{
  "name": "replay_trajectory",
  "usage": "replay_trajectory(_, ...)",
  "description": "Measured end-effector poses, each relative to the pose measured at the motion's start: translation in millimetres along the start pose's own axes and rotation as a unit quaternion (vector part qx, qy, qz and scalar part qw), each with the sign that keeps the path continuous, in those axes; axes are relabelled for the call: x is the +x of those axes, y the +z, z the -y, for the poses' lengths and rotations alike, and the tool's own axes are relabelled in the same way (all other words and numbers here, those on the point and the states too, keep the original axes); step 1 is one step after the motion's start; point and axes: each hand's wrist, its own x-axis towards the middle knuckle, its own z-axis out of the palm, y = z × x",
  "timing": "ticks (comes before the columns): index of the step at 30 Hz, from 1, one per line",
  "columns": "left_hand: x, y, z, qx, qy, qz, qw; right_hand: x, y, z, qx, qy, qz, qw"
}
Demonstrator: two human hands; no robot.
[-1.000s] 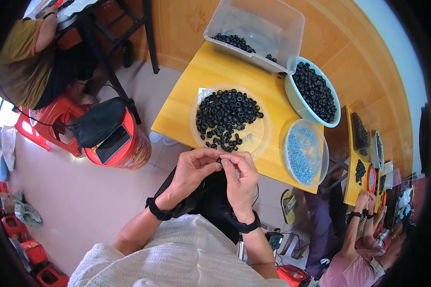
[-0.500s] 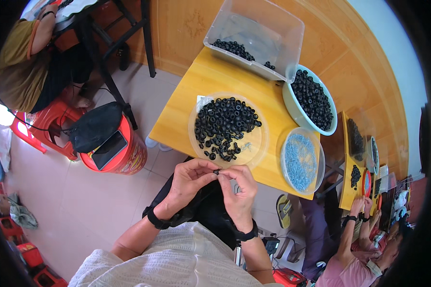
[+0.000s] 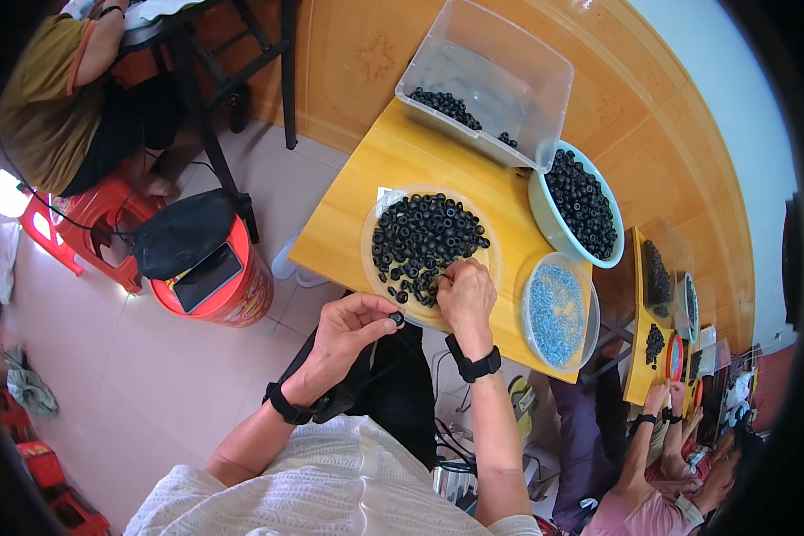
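Between thumb and fingertips, my left hand (image 3: 347, 332) pinches a small black ring-shaped part (image 3: 397, 318) just off the table's front edge. My right hand (image 3: 467, 293) reaches over the round clear tray (image 3: 483, 284), its fingers bent together at the near right side of the heap. Whatever lies between those fingertips is hidden. The heap of black ring-shaped parts (image 3: 426, 234) covers much of the tray, several of them lying loose toward its near side.
On the yellow table (image 3: 348, 196) stand a clear plastic bin (image 3: 509, 80), a pale green basin (image 3: 545, 210) of black parts, and a clear tub of small bluish pieces (image 3: 556, 313). A red bucket (image 3: 241, 299) is at left. Co-workers sit at far left and lower right.
My right hand has left my left hand and moved forward to the heap in the tray. The left hand keeps the black part. The view has shifted slightly.
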Motion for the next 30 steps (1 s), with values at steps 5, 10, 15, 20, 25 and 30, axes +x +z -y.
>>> replay_trajectory(5,-2,1,0,-0.005,0.004,-0.004,1.0,-8,-7,-3,0.083,-0.007,-0.052,0.995)
replay_trajectory(10,-2,1,3,0.007,0.006,-0.001,1.0,-22,-19,-5,0.429,0.086,0.003,0.899)
replay_trajectory(15,-3,4,2,-0.019,-0.008,0.008,1.0,-39,-38,14,0.546,0.11,0.056,0.829)
replay_trajectory(20,-4,1,6,-0.019,-0.009,0.012,1.0,-53,-42,23,0.558,0.066,0.111,0.82)
replay_trajectory(25,-4,2,5,-0.026,-0.017,0.002,1.0,-58,-40,23,0.587,0.064,0.108,0.8)
replay_trajectory(30,-3,-1,6,-0.025,-0.025,0.001,0.999,-60,-40,24,0.625,0.111,0.122,0.763)
